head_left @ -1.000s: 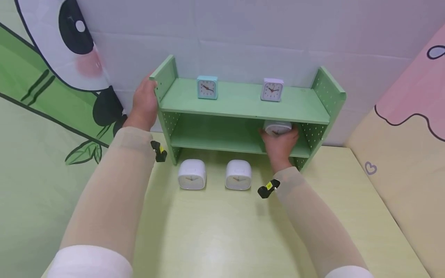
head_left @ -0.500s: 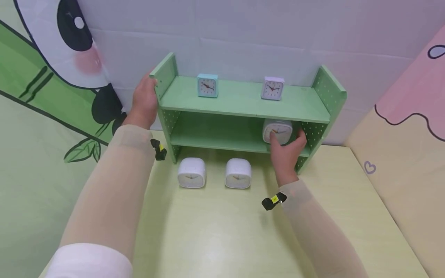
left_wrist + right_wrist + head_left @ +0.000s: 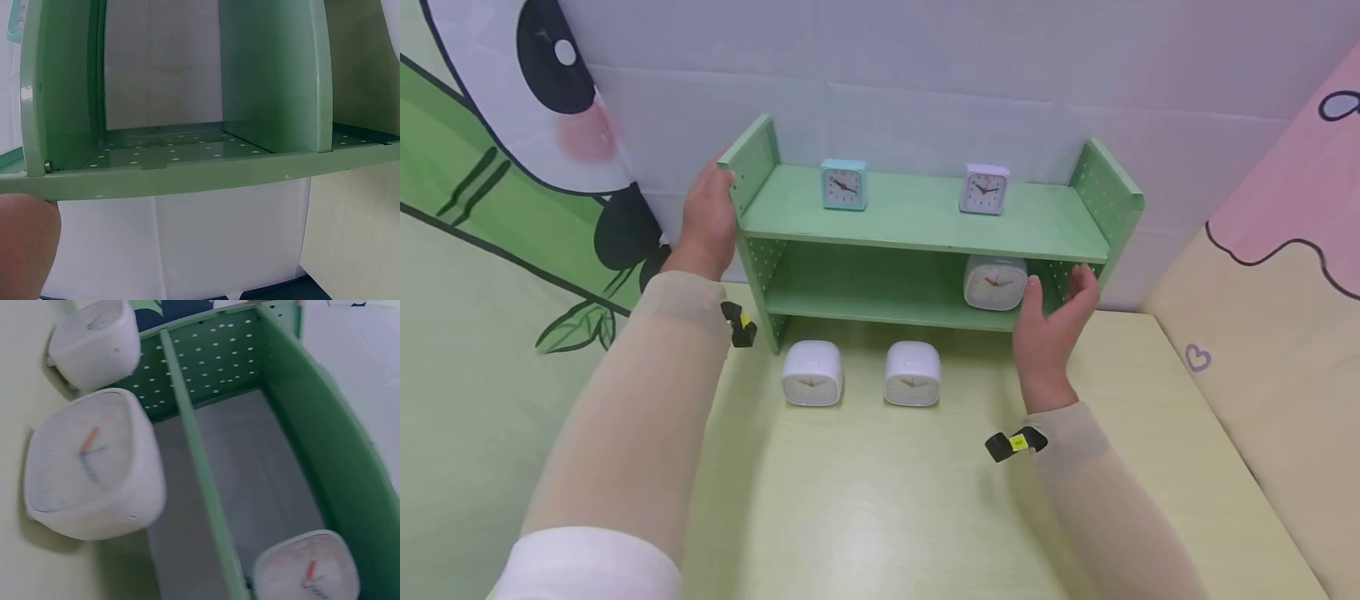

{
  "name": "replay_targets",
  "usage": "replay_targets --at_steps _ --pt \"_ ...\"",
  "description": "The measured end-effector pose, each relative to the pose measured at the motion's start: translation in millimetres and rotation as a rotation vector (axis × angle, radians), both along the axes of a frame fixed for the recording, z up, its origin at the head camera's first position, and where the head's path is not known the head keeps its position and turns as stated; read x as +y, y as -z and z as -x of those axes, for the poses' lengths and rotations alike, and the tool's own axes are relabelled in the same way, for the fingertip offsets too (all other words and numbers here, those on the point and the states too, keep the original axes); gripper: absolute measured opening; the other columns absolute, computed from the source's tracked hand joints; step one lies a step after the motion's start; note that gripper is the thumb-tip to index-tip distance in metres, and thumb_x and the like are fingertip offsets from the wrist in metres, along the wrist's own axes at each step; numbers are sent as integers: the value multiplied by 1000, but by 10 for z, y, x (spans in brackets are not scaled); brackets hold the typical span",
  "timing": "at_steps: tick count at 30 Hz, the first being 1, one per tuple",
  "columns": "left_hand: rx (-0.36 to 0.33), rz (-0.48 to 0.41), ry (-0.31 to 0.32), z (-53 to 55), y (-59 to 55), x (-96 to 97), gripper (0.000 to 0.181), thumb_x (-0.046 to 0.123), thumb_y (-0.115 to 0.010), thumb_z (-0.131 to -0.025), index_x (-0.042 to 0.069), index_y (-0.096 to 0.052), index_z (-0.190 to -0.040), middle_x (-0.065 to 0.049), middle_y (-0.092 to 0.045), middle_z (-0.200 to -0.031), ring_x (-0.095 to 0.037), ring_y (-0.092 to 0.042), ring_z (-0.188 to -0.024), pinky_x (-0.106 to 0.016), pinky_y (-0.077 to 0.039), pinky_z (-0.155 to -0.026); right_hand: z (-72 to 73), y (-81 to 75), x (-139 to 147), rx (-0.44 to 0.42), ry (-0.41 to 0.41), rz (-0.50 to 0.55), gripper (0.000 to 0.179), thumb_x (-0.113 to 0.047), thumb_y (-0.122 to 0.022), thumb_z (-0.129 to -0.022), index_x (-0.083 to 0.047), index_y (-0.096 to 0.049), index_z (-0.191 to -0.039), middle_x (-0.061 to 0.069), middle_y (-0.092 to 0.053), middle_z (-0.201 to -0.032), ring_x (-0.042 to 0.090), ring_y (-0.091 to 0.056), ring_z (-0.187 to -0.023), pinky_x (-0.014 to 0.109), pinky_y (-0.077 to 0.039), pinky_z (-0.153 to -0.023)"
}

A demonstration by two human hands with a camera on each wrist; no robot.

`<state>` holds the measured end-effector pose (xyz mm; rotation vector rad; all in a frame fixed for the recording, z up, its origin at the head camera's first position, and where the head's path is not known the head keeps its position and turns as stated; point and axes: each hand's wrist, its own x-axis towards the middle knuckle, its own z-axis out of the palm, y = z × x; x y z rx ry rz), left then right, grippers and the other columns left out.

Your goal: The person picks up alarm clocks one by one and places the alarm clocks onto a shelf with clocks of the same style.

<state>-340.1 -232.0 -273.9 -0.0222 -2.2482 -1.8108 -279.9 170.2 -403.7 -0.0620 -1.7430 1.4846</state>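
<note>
A white alarm clock (image 3: 995, 283) stands at the right end of the lower board of a green two-tier shelf (image 3: 865, 283). My right hand (image 3: 1051, 333) is beside it, thumb up near the clock's right edge and fingers in front of the shelf's right side panel, with nothing held. My left hand (image 3: 706, 221) grips the left side panel near its top, a fingertip (image 3: 25, 244) at the panel's front edge in the left wrist view. Two more white alarm clocks, one left (image 3: 812, 373) and one right (image 3: 912, 373), stand on the table before the shelf.
On the top board stand a small blue clock (image 3: 844, 184) at left and a small lilac clock (image 3: 984, 189) at right. The shelf stands on a pale table (image 3: 850, 500) against a cloth backdrop (image 3: 925, 75). A printed side wall (image 3: 1285, 275) borders the table on the right.
My right hand has let go of the white alarm clock on the lower board and drawn back to the right, leaving its face uncovered. The left hand has stayed at the side panel.
</note>
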Motion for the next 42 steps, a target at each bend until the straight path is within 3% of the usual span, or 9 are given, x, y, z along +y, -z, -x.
replay_targets --at_steps 8,14,18,23,27,32,35,38,42 --pt "21 50 -16 26 7 -10 55 39 -20 -110 33 -30 -163 -4 -41 -153 -21 -40 -130 -42 -35 -111 -192 -594 224 113 62 -79 54 -10 -54 -100 5 -33 -147 17 -36 -149 22 -33 -138 26 -22 -114" --pt "80 35 29 -29 53 -44 55 45 -23 -110 32 -29 -163 -7 -39 -154 -24 -39 -133 -42 -32 -113 -106 -864 487 3 101 -165 58 -23 -54 -101 -1 -35 -151 8 -36 -151 9 -32 -137 18 -20 -112" --pt "80 123 -57 -123 89 -63 62 55 -29 -107 33 -21 -165 1 -33 -162 -18 -33 -143 -38 -25 -119 -21 -998 624 -154 52 -190 64 -35 -50 -104 -8 -28 -159 5 -29 -158 10 -27 -143 20 -19 -115" --pt "143 200 -262 -332 170 25 74 54 -40 -102 27 -15 -167 9 -17 -169 -5 -17 -151 -28 -16 -120 67 -1127 758 -283 -26 -237 67 -44 -41 -107 -9 -24 -161 8 -28 -161 17 -30 -142 30 -29 -115" --pt "314 208 -326 -608 349 224 70 38 -49 -99 15 -29 -163 0 -33 -162 -7 -29 -146 -26 -20 -118 149 -1206 842 -348 -28 -292 67 -47 -36 -108 -8 -27 -162 12 -34 -159 22 -40 -132 35 -37 -109" --pt "439 292 -224 -944 701 496 64 25 -56 -99 8 -40 -158 -10 -45 -155 -19 -39 -143 -40 -30 -118 264 -1308 931 -462 -5 -319 66 -51 -30 -108 -12 -36 -161 10 -41 -158 22 -42 -132 39 -35 -112" --pt "421 325 -143 -1080 901 626 65 20 -58 -99 8 -38 -159 -10 -44 -156 -23 -39 -144 -48 -32 -117 324 -1366 966 -498 -20 -263 52 -49 -30 -108 -18 -59 -139 10 -58 -127 17 -52 -105 33 -43 -94" --pt "369 364 -83 -1190 1106 716 66 19 -61 -98 8 -38 -159 -8 -42 -159 -26 -36 -147 -54 -32 -116 374 -1407 982 -512 -45 -201 38 -44 -29 -109 -18 -57 -103 1 -48 -92 12 -44 -75 31 -40 -72" --pt "273 391 -28 -1322 1360 813 68 19 -63 -95 11 -41 -158 -6 -42 -159 -34 -49 -133 -56 -46 -100 432 -1425 998 -526 -89 -132 43 -45 -27 -110 -17 -58 -119 -4 -42 -92 9 -41 -76 30 -39 -73"
